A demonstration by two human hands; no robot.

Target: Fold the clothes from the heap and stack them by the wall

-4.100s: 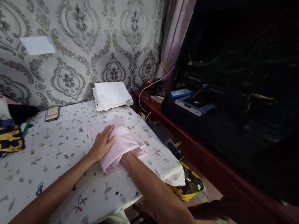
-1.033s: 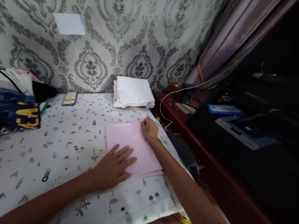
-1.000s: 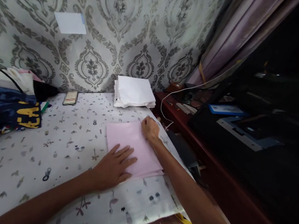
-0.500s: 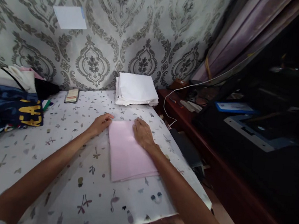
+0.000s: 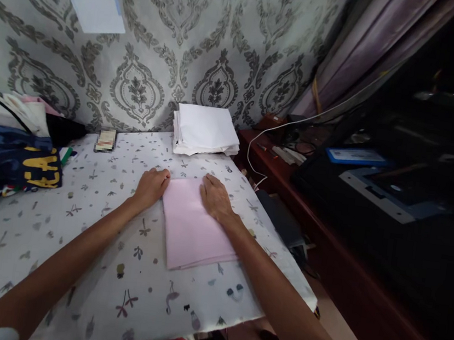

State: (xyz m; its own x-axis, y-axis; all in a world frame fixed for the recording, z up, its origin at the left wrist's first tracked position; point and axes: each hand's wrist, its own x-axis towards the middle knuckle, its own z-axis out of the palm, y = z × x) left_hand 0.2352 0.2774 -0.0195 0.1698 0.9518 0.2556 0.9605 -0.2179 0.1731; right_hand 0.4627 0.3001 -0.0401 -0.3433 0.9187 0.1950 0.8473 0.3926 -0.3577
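Observation:
A folded pink sheet (image 5: 190, 231), paper or cloth, lies on a bed-like surface with a white patterned cover (image 5: 91, 225). My left hand (image 5: 153, 186) is at its far left corner, fingers curled in and the tips pinching the edge. Resting across the sheet's far right part, my right hand (image 5: 215, 197) has its fingers stretched out and lying flat. My right forearm covers the sheet's right edge.
Behind the hands stands a stack of white sheets (image 5: 207, 129) against the patterned wall. Crumpled clothes (image 5: 14, 149) lie at the left, with a small blurred rectangular item (image 5: 105, 140) nearby. A white cable (image 5: 249, 153) hangs by the dark red furniture (image 5: 312, 213) at the right.
My left hand's fingers have curled in more tightly at the sheet's corner. My right hand stays flat on the sheet. The whole view has shifted slightly.

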